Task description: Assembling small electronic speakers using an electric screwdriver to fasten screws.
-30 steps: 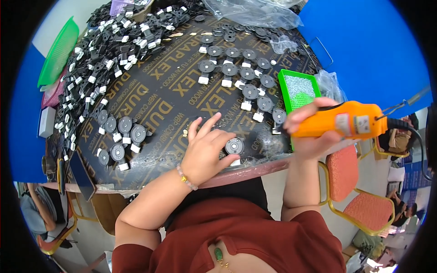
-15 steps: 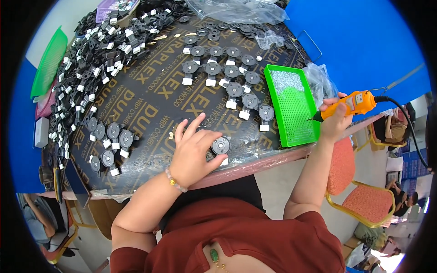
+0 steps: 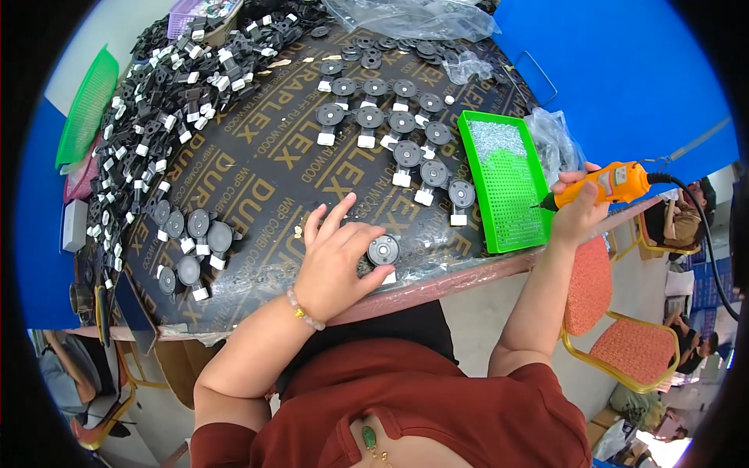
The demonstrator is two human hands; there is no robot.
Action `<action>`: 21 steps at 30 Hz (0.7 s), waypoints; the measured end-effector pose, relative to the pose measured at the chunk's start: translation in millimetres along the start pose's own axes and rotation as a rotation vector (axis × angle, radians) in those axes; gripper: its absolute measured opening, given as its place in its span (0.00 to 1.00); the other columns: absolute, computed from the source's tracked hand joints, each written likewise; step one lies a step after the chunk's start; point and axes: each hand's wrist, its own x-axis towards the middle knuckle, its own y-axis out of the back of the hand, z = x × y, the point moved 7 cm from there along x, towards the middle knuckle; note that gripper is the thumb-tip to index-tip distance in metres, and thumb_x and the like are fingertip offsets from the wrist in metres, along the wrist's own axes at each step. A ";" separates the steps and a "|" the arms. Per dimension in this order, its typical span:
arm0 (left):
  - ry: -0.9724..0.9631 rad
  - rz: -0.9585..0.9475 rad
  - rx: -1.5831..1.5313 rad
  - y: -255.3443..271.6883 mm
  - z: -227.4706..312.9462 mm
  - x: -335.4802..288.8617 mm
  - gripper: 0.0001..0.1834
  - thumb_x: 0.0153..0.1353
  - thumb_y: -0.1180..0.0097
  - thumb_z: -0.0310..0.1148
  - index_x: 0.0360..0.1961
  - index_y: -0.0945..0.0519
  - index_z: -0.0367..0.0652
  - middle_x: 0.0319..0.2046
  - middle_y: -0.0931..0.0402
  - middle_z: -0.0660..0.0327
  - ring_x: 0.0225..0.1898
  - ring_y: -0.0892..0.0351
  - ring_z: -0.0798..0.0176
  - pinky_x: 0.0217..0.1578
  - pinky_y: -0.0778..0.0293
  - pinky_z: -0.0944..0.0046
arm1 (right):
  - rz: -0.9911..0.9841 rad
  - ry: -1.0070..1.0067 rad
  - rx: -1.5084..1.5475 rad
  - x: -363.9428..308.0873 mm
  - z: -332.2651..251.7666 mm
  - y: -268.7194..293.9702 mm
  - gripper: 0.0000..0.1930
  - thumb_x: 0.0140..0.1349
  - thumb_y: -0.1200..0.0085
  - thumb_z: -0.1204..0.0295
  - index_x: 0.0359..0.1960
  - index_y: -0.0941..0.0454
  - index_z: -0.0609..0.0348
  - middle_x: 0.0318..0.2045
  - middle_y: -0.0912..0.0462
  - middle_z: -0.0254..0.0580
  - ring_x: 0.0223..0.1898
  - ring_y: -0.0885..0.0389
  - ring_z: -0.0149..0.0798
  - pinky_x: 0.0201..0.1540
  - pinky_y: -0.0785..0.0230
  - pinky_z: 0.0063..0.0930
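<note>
My left hand (image 3: 334, 259) rests at the table's near edge, its thumb and index finger round a black disc-shaped part (image 3: 383, 249) with a white end block, the other fingers stretched out. In my right hand (image 3: 576, 214) is an orange electric screwdriver (image 3: 622, 182), pointing left, its tip over the near right side of a green tray (image 3: 505, 204). Small silvery screws (image 3: 496, 139) lie heaped at the tray's far end. Several like disc parts (image 3: 407, 154) stand in rows left of the tray. A smaller group of disc parts (image 3: 221, 237) lies left of my left hand.
A big heap of black and white pieces (image 3: 168, 109) covers the table's left side. Behind are a purple basket (image 3: 184, 22) and clear plastic bags (image 3: 413, 17). A black cable (image 3: 706, 234) hangs from the screwdriver. Red chairs (image 3: 630, 351) stand right; other people sit farther off.
The whole view has shifted slightly to the right. Both hands keep nearly the same pose, with the screwdriver tip still over the tray.
</note>
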 end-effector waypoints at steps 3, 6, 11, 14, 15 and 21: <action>-0.001 0.009 0.003 1.0 -0.8 0.7 0.24 0.43 0.32 0.39 0.43 0.21 0.46 0.40 0.22 0.60 0.64 0.40 0.50 0.62 0.55 0.43 | 0.065 0.050 0.007 0.1 -17.3 0.1 0.33 0.56 0.45 0.44 0.46 0.35 0.65 0.23 0.22 0.44 0.20 0.27 0.33 0.26 0.33 0.22; -0.004 0.008 0.009 1.9 -0.5 0.9 0.24 0.43 0.32 0.39 0.43 0.21 0.46 0.40 0.22 0.60 0.63 0.39 0.49 0.62 0.54 0.42 | 0.079 0.031 0.148 -8.3 -48.6 -11.3 0.38 0.52 0.47 0.37 0.47 0.36 0.62 0.22 0.23 0.44 0.19 0.28 0.34 0.24 0.33 0.24; -0.015 0.014 0.007 1.0 -1.4 -0.1 0.24 0.43 0.32 0.40 0.44 0.21 0.46 0.41 0.22 0.61 0.63 0.40 0.50 0.62 0.54 0.43 | -0.329 0.048 0.573 -61.9 -95.7 -100.4 0.40 0.53 0.58 0.31 0.48 0.36 0.59 0.23 0.23 0.43 0.18 0.27 0.32 0.20 0.31 0.25; -0.011 0.029 0.007 3.0 -2.5 -1.7 0.24 0.43 0.32 0.41 0.43 0.21 0.47 0.40 0.22 0.62 0.63 0.40 0.50 0.62 0.54 0.43 | -0.494 -0.181 0.666 -93.8 -100.3 -137.4 0.39 0.50 0.49 0.36 0.49 0.38 0.60 0.27 0.20 0.46 0.21 0.23 0.35 0.25 0.27 0.26; -0.017 0.033 0.001 2.7 -1.9 -1.2 0.23 0.43 0.32 0.41 0.42 0.21 0.47 0.40 0.23 0.62 0.63 0.40 0.51 0.62 0.54 0.42 | -0.514 -0.222 0.569 -100.6 -101.0 -144.2 0.40 0.52 0.54 0.33 0.49 0.39 0.60 0.25 0.21 0.47 0.20 0.24 0.34 0.24 0.28 0.27; -0.012 0.036 -0.002 2.7 -1.6 -2.2 0.24 0.42 0.32 0.40 0.43 0.21 0.47 0.39 0.23 0.62 0.63 0.39 0.51 0.61 0.53 0.43 | -0.620 -0.256 0.636 -113.4 -94.9 -167.3 0.39 0.51 0.51 0.34 0.45 0.39 0.60 0.25 0.22 0.46 0.19 0.25 0.34 0.25 0.28 0.27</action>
